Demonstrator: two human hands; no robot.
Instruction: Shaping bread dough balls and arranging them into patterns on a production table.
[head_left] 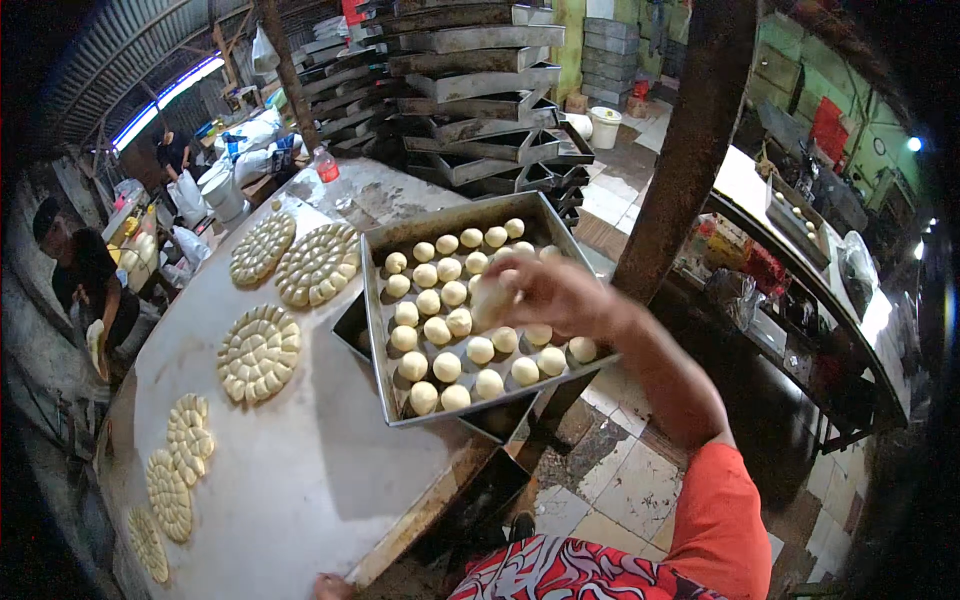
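A rectangular metal tray [377, 345] holds rows of round, pale dough balls [447, 367]. Over its right half reaches my right hand [545, 295], smeared by motion. The fingers curl round a blurred pale dough ball [490, 304], just above the others. Only a bit of my left hand [333, 587] shows at the lower edge, by the table's near edge; its fingers are mostly hidden. On the pale table [320, 440] to the left lie round clusters of cut dough pieces [258, 355], with smaller clusters [170, 495] nearer me.
Another dark tray [352, 325] sits beneath the filled one. Tall stacks of metal trays [480, 90] rise behind the table. A brown post [690, 150] stands to the right, before a second table [740, 175]. At the far left another person [90, 270] handles dough.
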